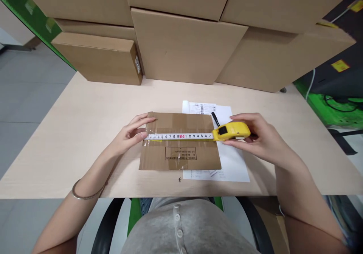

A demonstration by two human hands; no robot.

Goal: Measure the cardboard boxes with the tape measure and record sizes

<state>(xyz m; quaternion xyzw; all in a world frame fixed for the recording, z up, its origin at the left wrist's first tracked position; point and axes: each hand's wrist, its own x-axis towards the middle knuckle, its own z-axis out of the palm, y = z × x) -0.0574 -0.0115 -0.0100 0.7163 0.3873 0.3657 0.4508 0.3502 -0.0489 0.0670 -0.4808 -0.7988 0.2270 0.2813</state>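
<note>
A flat brown cardboard box (178,159) with a printed label frame and clear tape lies in front of me. Across its top, from left to right, runs the drawn-out white blade (170,136) of a tape measure (234,130) with a yellow case. My right hand (259,135) grips that case between thumb and fingers, just past the box's right edge. At the left edge, my left hand (132,133) pins the blade's end with the thumb, its other fingers resting on the box. The blade's very tip is hidden there.
Printed paper sheets (232,167) lie partly under the box, with a black pen (215,118) on them. Large cardboard boxes (184,50) are stacked along the table's back, and a smaller carton (107,61) stands at the left. The table's front edge is close to my body.
</note>
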